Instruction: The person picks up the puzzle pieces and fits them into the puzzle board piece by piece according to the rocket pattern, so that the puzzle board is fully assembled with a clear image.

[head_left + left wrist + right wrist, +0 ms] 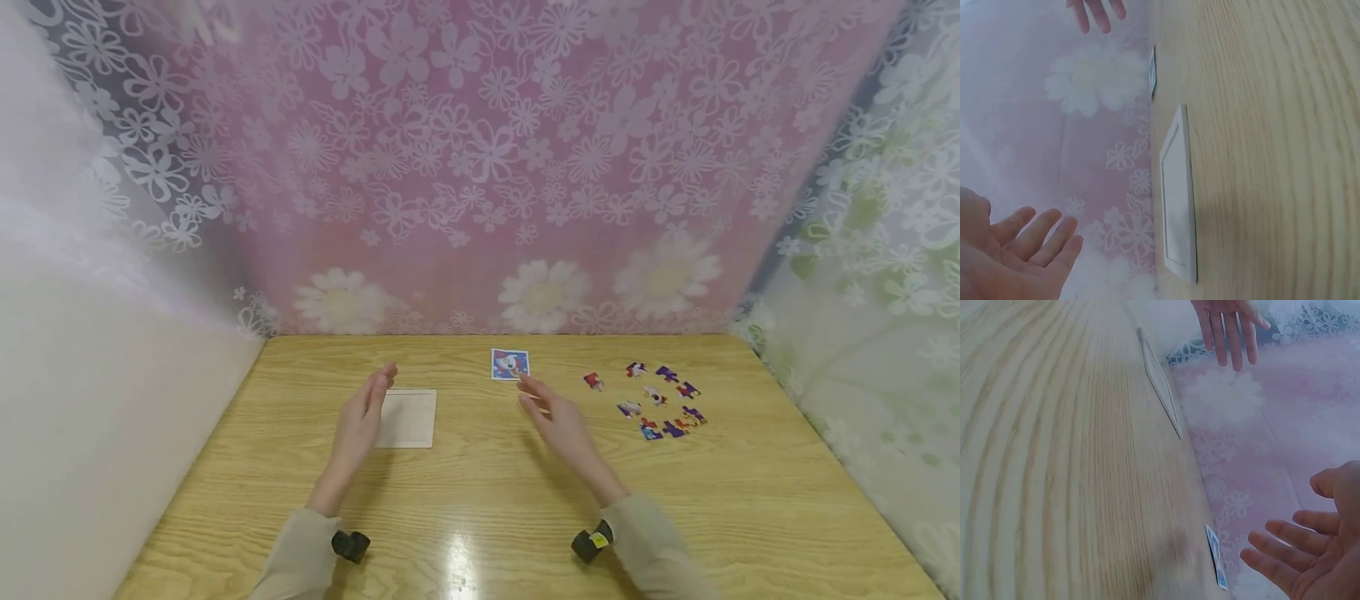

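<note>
My left hand [362, 418] hovers over the left edge of a pale, shallow puzzle frame [408, 419], fingers extended and holding nothing. In the left wrist view that frame [1177, 200] lies flat on the table with a raised rim. My right hand [561, 425] is raised above the table, palm turned inward, its fingers loosely extended and nothing in them. Just beyond its fingertips lies a small square picture card [510, 364] with a white cartoon character on blue. Several loose jigsaw pieces [654, 397] lie spread in a rough ring to the right of that hand.
The wooden table [465, 492] meets a pink floral curtain [480, 192] at its far edge. A white surface [112, 350] borders it on the left, and a pale flowered curtain [885, 333] on the right. A black wrist device [351, 546] sits at the left cuff.
</note>
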{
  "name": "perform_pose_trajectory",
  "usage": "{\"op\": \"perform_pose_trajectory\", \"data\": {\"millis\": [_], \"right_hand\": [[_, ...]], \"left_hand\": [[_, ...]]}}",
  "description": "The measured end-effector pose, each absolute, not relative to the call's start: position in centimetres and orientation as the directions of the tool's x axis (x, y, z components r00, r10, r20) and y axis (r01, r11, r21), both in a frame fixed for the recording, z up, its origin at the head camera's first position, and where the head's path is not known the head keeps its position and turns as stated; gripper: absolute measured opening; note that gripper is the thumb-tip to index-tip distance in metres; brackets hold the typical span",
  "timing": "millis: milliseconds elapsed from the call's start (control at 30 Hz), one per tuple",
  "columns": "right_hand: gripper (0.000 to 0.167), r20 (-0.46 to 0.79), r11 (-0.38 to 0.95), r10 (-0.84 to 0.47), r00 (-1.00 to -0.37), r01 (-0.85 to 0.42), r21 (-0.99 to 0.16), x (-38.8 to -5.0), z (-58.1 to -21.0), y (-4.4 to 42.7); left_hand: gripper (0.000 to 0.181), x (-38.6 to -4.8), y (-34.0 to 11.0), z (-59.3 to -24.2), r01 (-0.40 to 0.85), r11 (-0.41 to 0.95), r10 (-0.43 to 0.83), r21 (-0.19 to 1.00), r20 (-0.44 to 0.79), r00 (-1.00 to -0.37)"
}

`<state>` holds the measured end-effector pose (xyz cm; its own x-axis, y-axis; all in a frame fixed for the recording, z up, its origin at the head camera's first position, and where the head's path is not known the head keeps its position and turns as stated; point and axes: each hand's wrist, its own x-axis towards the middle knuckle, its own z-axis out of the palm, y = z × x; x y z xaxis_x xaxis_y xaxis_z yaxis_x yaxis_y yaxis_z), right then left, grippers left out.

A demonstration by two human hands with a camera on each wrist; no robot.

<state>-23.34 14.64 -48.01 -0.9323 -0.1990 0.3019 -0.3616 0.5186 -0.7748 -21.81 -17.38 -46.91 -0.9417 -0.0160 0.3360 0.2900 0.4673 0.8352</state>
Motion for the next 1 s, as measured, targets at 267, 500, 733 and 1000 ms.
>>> {"op": "perform_pose_trajectory", "data": {"millis": [267, 500, 733, 1000], "right_hand": [[0.041, 0.249, 0.526, -0.219, -0.944, -0.328, -0.784, -23.8, -48.2, 12.0], [0.04, 0.207, 0.489, -0.229, -0.951, -0.297, -0.82, -24.1, -48.7, 10.0], [0.043, 0.147, 0.411, -0.281, -0.948, -0.257, -0.875, -24.4, -49.6, 8.2], [0.049, 0.036, 0.346, -0.319, -0.947, -0.151, -0.926, -24.9, -50.2, 6.2]], "left_hand": [[0.051, -22.0, -19.1, -47.8, 0.211, 0.458, -0.075, 0.863, 0.275, -0.959], [0.054, -21.9, -20.7, -48.3, 0.117, 0.447, -0.113, 0.887, 0.185, -0.976], [0.061, -21.7, -22.0, -48.8, -0.01, 0.453, -0.124, 0.891, 0.052, -0.991], [0.066, -21.2, -22.4, -49.1, -0.067, 0.438, -0.124, 0.897, -0.013, -0.992]]}}
